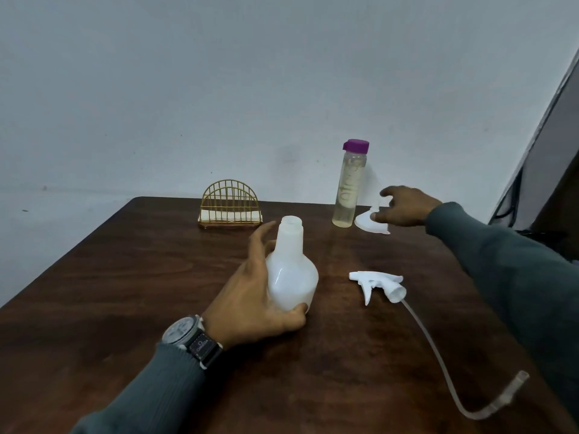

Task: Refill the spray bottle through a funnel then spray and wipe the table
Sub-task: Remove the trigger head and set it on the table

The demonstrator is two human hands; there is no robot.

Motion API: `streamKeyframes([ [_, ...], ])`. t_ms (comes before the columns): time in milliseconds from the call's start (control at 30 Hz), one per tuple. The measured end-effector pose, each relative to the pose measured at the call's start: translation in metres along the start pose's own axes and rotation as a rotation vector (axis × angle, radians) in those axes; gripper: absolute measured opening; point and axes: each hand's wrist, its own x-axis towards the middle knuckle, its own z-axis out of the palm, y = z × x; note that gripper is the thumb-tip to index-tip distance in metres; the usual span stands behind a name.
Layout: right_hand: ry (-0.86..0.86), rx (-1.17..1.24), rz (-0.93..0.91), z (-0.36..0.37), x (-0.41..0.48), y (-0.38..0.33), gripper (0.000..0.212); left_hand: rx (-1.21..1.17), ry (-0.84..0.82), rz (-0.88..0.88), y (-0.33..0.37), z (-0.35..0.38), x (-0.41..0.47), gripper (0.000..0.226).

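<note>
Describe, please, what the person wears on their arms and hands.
The left sleeve and right sleeve are dark grey-green knit, with a ribbed cuff on the left. A watch on the left wrist has a pale grey dial and a dark strap with light lettering. The left hand and right hand wear no gloves.

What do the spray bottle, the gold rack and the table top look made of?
Spray bottle: translucent white plastic, glossy highlight on its belly. Gold rack: probably thin metal wire, brassy sheen. Table top: dark wood or veneer, grain visible, slight gloss.
</note>
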Motion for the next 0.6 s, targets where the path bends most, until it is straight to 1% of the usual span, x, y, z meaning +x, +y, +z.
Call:
streamKeyframes([
  [100,0.044,-0.035,-0.009,0.011,0.027,0.002,0.079,-0.005,0.012,0.011,-0.003,0.001,0.000,0.123],
  [233,0.026,-0.070,-0.041,0.027,0.052,0.006,0.077,-0.001,0.018,0.016,-0.006,0.001,0.001,0.122],
  [367,-0.015,-0.072,-0.028,0.042,0.063,0.011,0.075,-0.001,0.023,0.025,-0.006,0.001,0.001,0.122],
  [433,-0.006,-0.081,-0.028,0.048,0.062,0.014,0.071,0.004,0.028,0.031,-0.006,0.002,0.001,0.120],
  [533,0.043,-0.104,-0.056,0.049,0.056,0.018,0.058,0.003,0.034,0.036,-0.006,0.002,0.001,0.120],
  [600,0.043,-0.120,-0.064,0.046,0.050,0.020,0.052,-0.003,0.038,0.036,-0.006,0.002,0.001,0.120],
])
